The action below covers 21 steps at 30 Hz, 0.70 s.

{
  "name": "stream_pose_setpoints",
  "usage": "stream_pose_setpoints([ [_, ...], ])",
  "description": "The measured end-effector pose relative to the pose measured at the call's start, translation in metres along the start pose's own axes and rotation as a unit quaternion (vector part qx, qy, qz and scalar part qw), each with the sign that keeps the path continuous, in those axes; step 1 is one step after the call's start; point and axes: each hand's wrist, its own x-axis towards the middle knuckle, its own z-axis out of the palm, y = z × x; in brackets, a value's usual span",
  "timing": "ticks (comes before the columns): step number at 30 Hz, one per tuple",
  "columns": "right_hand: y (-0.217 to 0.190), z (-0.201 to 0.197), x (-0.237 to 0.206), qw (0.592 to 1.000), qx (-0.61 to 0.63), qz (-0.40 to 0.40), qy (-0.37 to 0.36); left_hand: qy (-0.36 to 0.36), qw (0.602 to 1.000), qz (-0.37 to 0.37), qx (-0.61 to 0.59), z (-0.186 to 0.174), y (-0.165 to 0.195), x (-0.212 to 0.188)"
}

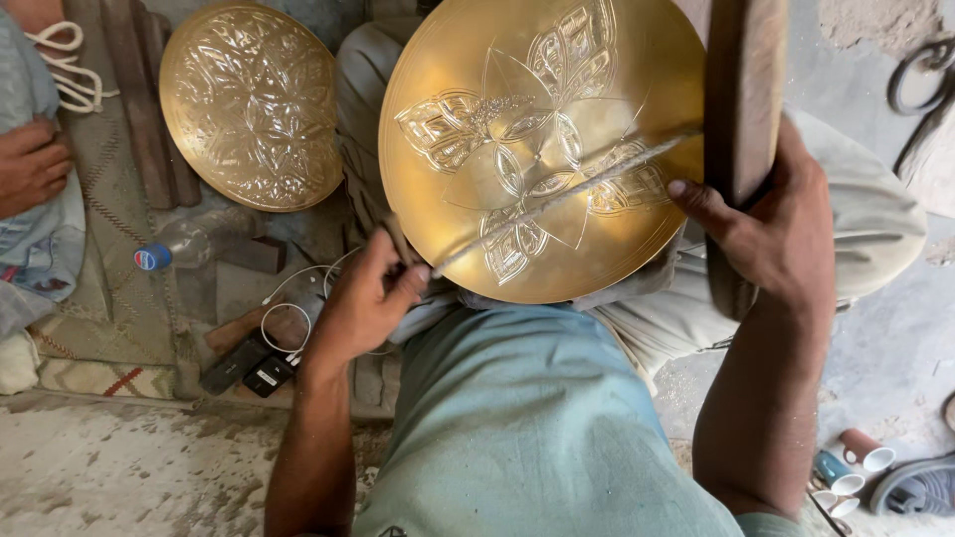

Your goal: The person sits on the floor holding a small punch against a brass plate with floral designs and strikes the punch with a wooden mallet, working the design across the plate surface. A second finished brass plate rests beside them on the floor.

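Dusty floor (119,467); hands (363,298) (771,234) steady engraved brass tray (542,149)

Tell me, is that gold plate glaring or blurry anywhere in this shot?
In the head view, the brass plate shines brightest along its upper middle, a soft glare, while its lower edge falls darker. The thin rod across it looks smeared, as if moving. The left hand and right hand are reasonably sharp; the second plate is evenly lit.
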Motion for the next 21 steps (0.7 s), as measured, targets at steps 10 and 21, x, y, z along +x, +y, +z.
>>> stream_pose_setpoints([
  [10,0.011,0.007,-0.022,0.997,0.042,0.044,0.043,0.172,0.977,-0.025,-0.121,-0.019,0.023,0.033],
  [21,0.035,0.021,-0.049,0.987,0.130,0.055,0.074,0.175,0.983,-0.034,0.050,0.000,0.061,-0.004],
])
